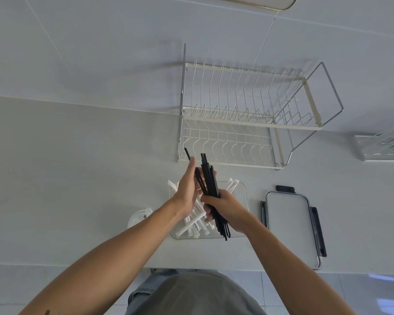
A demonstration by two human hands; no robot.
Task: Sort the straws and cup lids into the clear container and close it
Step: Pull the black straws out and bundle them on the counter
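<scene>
Cup lids (138,218): white, round, stacked on the counter (77,178) just left of my left forearm, partly hidden by it.
Left hand (187,189): fingers extended and nearly flat, palm pressed against the left side of the black bundle; one stray black straw runs along my fingertips.
White straws (195,223): lying loose inside the clear container, ends pointing toward its near-left and far-right corners.
Black straws (210,185): a bundle held tilted above the container, far ends over the dish rack's base, near ends past the container's front rim.
Clear container (245,196): open, on the counter below both my hands.
Right hand (223,208): fingers wrapped closed around the lower part of the black bundle.
Dish rack (248,117): white wire, two tiers, against the wall behind the container.
Lid (291,226): clear with dark latches, flat on the counter, near the container's right side, apart from it.
</scene>
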